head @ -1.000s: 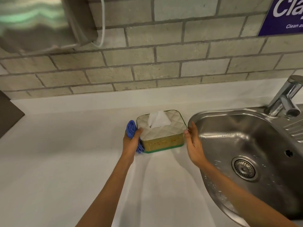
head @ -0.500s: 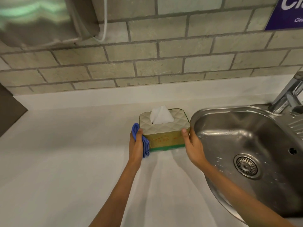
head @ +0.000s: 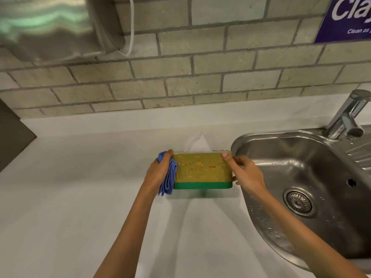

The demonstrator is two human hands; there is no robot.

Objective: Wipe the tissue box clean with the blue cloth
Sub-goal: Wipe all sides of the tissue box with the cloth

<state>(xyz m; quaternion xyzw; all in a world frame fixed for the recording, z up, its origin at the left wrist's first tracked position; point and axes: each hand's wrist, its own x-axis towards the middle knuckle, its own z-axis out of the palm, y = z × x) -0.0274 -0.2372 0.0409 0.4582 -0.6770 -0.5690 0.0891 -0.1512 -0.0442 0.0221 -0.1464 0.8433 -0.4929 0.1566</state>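
The tissue box (head: 202, 170) is tipped so its olive-yellow side, flecked with orange spots, faces me, with a green band along its lower edge. A white tissue (head: 197, 142) sticks out behind its top. My left hand (head: 158, 171) grips the folded blue cloth (head: 169, 178) and presses it against the box's left end. My right hand (head: 246, 175) holds the box's right end, thumb on the upper corner.
A steel sink (head: 313, 181) with drain and water drops lies directly right of the box, tap (head: 349, 115) behind it. A white counter (head: 70, 197) spreads left and near. Brick wall behind, a metal dispenser (head: 50, 27) at upper left.
The box has been tilted up and drawn toward me, so its stained side now faces me instead of the quilted top. Both hands stayed at its ends.
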